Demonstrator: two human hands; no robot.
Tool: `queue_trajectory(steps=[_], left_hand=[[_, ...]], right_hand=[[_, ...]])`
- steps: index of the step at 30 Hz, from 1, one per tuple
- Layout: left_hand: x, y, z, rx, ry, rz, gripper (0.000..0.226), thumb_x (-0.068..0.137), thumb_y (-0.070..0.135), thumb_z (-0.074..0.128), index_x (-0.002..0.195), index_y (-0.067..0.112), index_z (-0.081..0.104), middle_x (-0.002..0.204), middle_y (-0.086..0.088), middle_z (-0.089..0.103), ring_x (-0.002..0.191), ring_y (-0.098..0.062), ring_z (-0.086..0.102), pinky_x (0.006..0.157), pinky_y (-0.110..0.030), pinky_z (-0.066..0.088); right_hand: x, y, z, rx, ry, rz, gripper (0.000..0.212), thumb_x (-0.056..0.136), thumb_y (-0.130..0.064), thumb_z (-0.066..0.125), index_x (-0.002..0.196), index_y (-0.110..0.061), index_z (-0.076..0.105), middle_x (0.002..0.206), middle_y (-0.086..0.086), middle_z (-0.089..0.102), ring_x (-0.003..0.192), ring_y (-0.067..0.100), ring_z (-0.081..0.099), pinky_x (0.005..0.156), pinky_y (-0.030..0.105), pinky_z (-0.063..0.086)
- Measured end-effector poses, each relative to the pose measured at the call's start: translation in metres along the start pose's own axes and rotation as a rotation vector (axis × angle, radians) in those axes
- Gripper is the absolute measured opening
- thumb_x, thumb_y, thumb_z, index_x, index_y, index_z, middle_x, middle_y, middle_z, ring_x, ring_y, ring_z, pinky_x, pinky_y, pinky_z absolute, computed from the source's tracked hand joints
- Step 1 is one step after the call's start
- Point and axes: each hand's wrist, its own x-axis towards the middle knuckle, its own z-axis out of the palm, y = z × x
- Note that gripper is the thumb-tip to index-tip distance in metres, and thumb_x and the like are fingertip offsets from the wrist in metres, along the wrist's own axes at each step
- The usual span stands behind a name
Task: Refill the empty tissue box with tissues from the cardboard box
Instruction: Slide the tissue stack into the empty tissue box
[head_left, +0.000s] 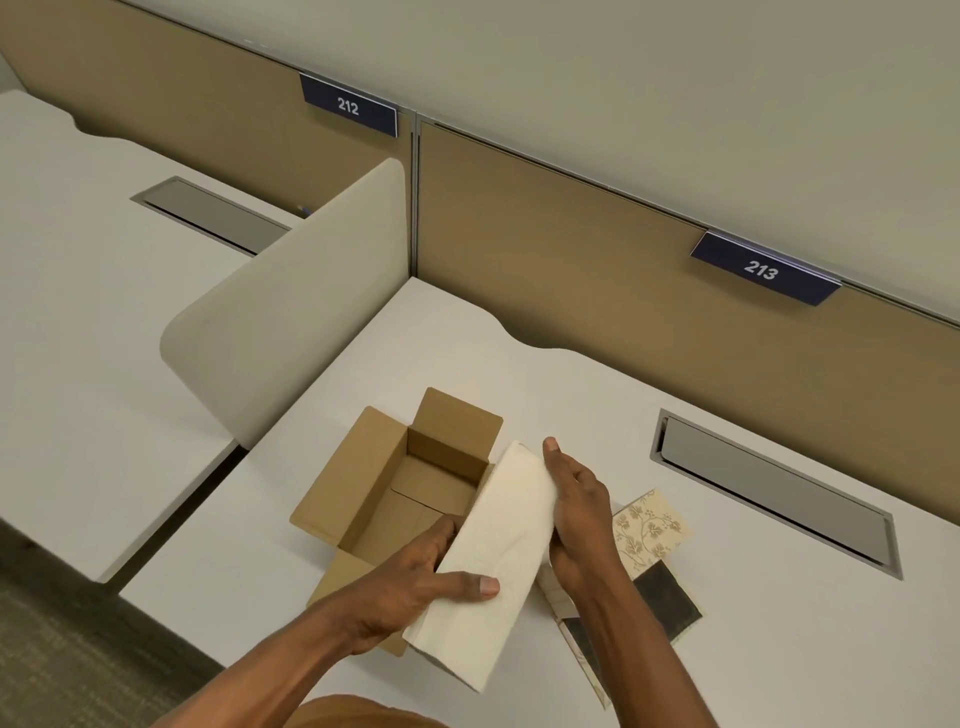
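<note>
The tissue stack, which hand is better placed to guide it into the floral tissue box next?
Probably the right hand. It grips the tissue stack's right edge, directly beside the floral tissue box. The left hand holds the opposite edge, next to the open cardboard box, farther away.

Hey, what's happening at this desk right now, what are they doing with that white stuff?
A person is holding a stack of white tissues in both hands, the left hand near its lower end and the right hand along its right side. The open cardboard box just left of it looks empty. The floral tissue box lies on the white desk to the right, partly behind the right arm, and the tissues are not in it yet.
</note>
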Motion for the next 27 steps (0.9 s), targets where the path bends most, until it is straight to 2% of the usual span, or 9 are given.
queue_trajectory(steps=[4,9,12,14,17,19,21,24,27], left_hand=[[0.003,0.0,-0.002,0.01,-0.029,-0.024,0.074,0.083,0.033,0.087,0.147,0.027,0.05,0.141,-0.006,0.067,0.128,-0.032,0.071,0.097,-0.037,0.063],[0.005,-0.002,-0.004,0.0,-0.063,-0.035,0.075,0.084,0.029,0.088,0.149,0.026,0.05,0.142,-0.006,0.069,0.13,-0.034,0.07,0.101,-0.041,0.063],[0.006,-0.001,-0.003,0.0,-0.086,-0.036,0.076,0.084,0.029,0.087,0.151,0.027,0.05,0.144,-0.006,0.068,0.132,-0.035,0.069,0.104,-0.044,0.063],[0.007,0.0,-0.002,-0.001,-0.095,-0.036,0.077,0.084,0.028,0.086,0.151,0.028,0.049,0.146,-0.007,0.068,0.133,-0.036,0.069,0.106,-0.045,0.062],[0.009,0.001,0.0,-0.008,-0.103,-0.025,0.077,0.084,0.027,0.085,0.152,0.028,0.049,0.145,-0.006,0.07,0.132,-0.036,0.07,0.104,-0.045,0.062],[0.01,0.003,0.001,-0.016,-0.101,-0.014,0.075,0.084,0.027,0.085,0.151,0.027,0.051,0.144,-0.006,0.071,0.13,-0.035,0.071,0.103,-0.046,0.063],[0.012,0.003,0.003,-0.022,-0.086,-0.001,0.074,0.084,0.028,0.085,0.151,0.026,0.052,0.143,-0.006,0.073,0.13,-0.035,0.072,0.106,-0.049,0.062],[0.015,0.004,0.009,-0.046,-0.054,0.012,0.075,0.081,0.029,0.086,0.149,0.024,0.053,0.139,-0.005,0.075,0.126,-0.032,0.074,0.104,-0.047,0.063],[0.019,0.007,0.017,-0.065,-0.025,0.045,0.077,0.078,0.033,0.089,0.146,0.024,0.053,0.134,-0.002,0.077,0.119,-0.024,0.078,0.092,-0.035,0.064]], right_hand=[[0.004,-0.003,-0.009,0.003,-0.001,0.022,0.055,0.088,-0.053,0.086,0.124,-0.011,0.077,0.118,0.011,0.084,0.109,0.032,0.079,0.084,0.041,0.065],[0.003,-0.007,-0.02,-0.097,0.056,-0.015,0.054,0.081,-0.055,0.089,0.117,-0.017,0.077,0.108,0.005,0.085,0.092,0.022,0.079,0.059,0.029,0.061],[0.005,-0.007,-0.024,-0.115,0.068,-0.028,0.047,0.078,-0.053,0.092,0.107,-0.02,0.076,0.105,0.007,0.085,0.086,0.022,0.079,0.055,0.027,0.06],[0.007,-0.007,-0.027,-0.122,0.087,-0.026,0.048,0.081,-0.052,0.091,0.11,-0.016,0.076,0.104,0.01,0.085,0.082,0.022,0.078,0.051,0.025,0.059],[0.01,-0.002,-0.031,-0.059,0.11,0.005,0.051,0.095,-0.05,0.079,0.119,-0.005,0.074,0.097,0.011,0.083,0.079,0.024,0.075,0.046,0.022,0.056],[0.008,0.0,-0.035,0.029,0.114,0.039,0.052,0.102,-0.053,0.066,0.116,-0.004,0.073,0.081,0.007,0.082,0.074,0.023,0.075,0.045,0.022,0.057],[0.003,0.001,-0.04,0.153,0.084,0.079,0.06,0.105,-0.059,0.056,0.121,-0.004,0.07,0.077,0.005,0.084,0.067,0.02,0.079,0.051,0.03,0.061],[-0.009,0.009,-0.044,0.251,0.021,0.173,0.085,0.094,-0.079,0.054,0.133,-0.004,0.065,0.118,0.021,0.082,0.104,0.038,0.08,0.082,0.049,0.066],[-0.032,0.018,-0.042,0.255,-0.051,0.213,0.111,0.068,-0.095,0.064,0.132,-0.005,0.066,0.125,0.025,0.081,0.117,0.048,0.077,0.102,0.062,0.06]])
